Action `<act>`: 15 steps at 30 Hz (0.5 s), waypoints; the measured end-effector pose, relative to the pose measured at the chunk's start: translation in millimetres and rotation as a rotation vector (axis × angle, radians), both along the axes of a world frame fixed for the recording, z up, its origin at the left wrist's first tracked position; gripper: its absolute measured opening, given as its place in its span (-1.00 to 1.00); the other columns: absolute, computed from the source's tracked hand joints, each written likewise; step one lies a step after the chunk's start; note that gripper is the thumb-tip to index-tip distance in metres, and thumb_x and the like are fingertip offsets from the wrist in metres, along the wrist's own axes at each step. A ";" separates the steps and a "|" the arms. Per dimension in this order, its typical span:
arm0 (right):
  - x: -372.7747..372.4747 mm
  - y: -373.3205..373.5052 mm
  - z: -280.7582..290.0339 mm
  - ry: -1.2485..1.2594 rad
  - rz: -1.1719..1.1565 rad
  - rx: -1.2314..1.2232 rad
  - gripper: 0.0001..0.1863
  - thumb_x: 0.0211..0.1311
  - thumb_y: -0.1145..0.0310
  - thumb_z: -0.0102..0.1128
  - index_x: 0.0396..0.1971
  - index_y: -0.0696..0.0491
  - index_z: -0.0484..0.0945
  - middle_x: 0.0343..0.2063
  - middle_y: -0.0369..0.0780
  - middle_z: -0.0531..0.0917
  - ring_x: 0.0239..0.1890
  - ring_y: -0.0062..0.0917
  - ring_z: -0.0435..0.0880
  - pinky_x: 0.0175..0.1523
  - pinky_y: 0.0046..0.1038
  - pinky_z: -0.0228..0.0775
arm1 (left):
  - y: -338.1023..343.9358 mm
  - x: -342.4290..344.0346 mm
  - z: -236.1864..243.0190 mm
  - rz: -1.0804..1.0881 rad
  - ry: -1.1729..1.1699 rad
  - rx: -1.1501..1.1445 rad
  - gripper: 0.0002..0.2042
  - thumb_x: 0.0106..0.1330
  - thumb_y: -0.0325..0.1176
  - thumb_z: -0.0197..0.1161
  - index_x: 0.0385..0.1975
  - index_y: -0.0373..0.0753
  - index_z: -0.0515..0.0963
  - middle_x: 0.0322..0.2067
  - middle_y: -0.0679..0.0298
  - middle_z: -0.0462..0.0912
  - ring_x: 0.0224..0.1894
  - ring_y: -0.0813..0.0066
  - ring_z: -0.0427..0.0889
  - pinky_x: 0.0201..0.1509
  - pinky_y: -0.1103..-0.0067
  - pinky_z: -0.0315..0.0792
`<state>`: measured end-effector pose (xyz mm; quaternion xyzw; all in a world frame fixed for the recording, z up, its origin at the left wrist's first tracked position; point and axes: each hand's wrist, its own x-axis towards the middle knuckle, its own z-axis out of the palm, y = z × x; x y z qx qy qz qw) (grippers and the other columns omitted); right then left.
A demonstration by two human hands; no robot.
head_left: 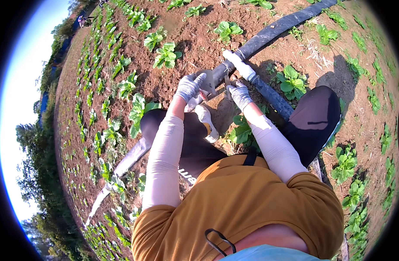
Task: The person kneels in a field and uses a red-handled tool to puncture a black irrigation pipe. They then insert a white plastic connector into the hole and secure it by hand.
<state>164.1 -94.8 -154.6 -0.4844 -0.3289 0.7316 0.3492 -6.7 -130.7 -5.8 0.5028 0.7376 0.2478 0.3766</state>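
While brown, crumbly soil spreads under open daylight, rows of leafy green plants [166, 55] cross the field [251, 19], dense on the far left and also lining the right. Beyond the field's left edge stand dark trees [45, 174] beneath a bright sky [21, 78], and 1 other person [83, 21] is small in the far left.

The dark hose [280, 32] lies on the soil, running from the far right to the middle, where its near end comes between the 2 hands. A white-wrapped joint [239, 65] sits against it just beyond the right hand, and a dark branch pipe [271, 96] leads from that joint toward the near right. On the near left, a pale flat hose [132, 157] stretches along the soil.

Both hands wear grey-white gloves. The left hand [191, 87] has its fingers curled in on a grey flat piece [207, 79] beside the hose end, its thumb lying along the piece; the fingers' undersides are hidden. The right hand [239, 94] is just right of it, fingers bent and drawn together at the near end of a narrow strip [227, 81]; I cannot tell whether they pinch it. A white shoe [206, 119] shows just nearer than the left hand.
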 end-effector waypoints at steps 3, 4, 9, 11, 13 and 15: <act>8.5 21.9 -40.0 -0.221 -0.073 0.243 -0.75 0.07 0.36 0.22 -0.25 0.06 0.44 -0.59 -0.31 0.48 -0.67 -0.66 0.45 -0.61 -0.56 0.44 | 19.0 2.5 19.4 0.094 -0.278 0.090 -0.62 0.21 -0.07 0.17 -0.20 -0.29 0.51 -0.69 0.36 0.45 -0.78 0.62 0.38 -0.77 0.68 0.30; 1.1 5.4 -20.8 -0.161 -0.006 0.190 -0.67 0.05 0.23 0.24 -0.24 0.10 0.47 -0.52 -0.29 0.53 -0.59 -0.61 0.49 -0.50 -0.53 0.41 | 13.7 -14.7 19.6 0.183 -0.302 0.101 -0.64 0.21 -0.10 0.16 -0.16 -0.27 0.50 -0.66 0.38 0.44 -0.77 0.62 0.38 -0.79 0.68 0.29; -1.0 -19.4 13.9 -0.400 0.100 0.437 -0.58 0.06 0.17 0.24 -0.13 0.11 0.49 -0.36 -0.21 0.61 -0.33 -0.49 0.56 -0.15 -0.44 0.40 | 9.9 -46.0 74.6 0.431 -0.878 0.085 -0.63 0.28 0.07 0.00 -0.31 -0.13 0.48 -0.71 0.47 0.22 -0.81 0.71 0.15 -0.79 0.71 0.11; 7.2 -23.8 23.2 -0.540 0.071 0.675 -0.57 0.08 0.19 0.21 -0.09 0.12 0.47 -0.25 -0.17 0.61 -0.19 -0.43 0.57 -0.04 -0.43 0.36 | -0.4 -48.2 91.9 0.228 -1.139 0.013 -0.65 0.30 0.07 -0.05 -0.38 -0.10 0.45 -0.73 0.50 0.20 -0.81 0.73 0.17 -0.79 0.71 0.09; -7.3 -26.3 5.4 -0.424 0.071 0.649 -0.55 0.07 0.23 0.22 -0.05 0.12 0.45 -0.25 -0.18 0.58 -0.26 -0.47 0.53 -0.12 -0.47 0.34 | -8.7 -70.0 83.2 0.149 -1.566 -0.066 -0.62 0.31 0.02 -0.06 -0.59 -0.15 0.33 -0.74 0.51 0.19 -0.86 0.75 0.22 -0.82 0.68 0.11; -14.8 -32.5 2.5 -0.220 0.054 0.499 -0.55 0.09 0.21 0.23 -0.04 0.10 0.43 -0.35 -0.23 0.57 -0.52 -0.58 0.46 -0.39 -0.53 0.33 | -12.8 -78.2 70.5 0.123 -1.784 -0.102 -0.60 0.32 0.02 -0.10 -0.63 -0.16 0.31 -0.71 0.46 0.23 -0.87 0.74 0.25 -0.81 0.66 0.14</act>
